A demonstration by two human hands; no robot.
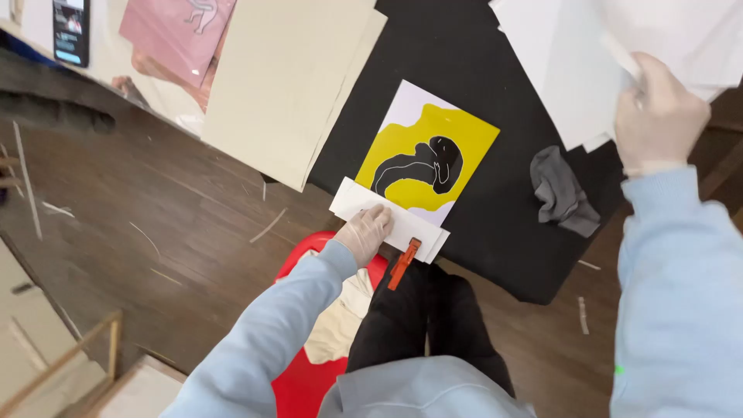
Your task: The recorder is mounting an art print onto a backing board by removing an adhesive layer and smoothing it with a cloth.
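Your left hand (pixel 364 232) lies flat, fingers spread, pinning the folded white paper strip (pixel 387 219) over the lower edge of the yellow-and-black print (pixel 426 159) on the black mat (pixel 480 232). Your right hand (pixel 658 116) is closed on a stack of white sheets (pixel 573 70). Loosen that pressing palm and I'd expect the strip to skew; the orange utility knife (pixel 403 264) just beside it could get knocked.
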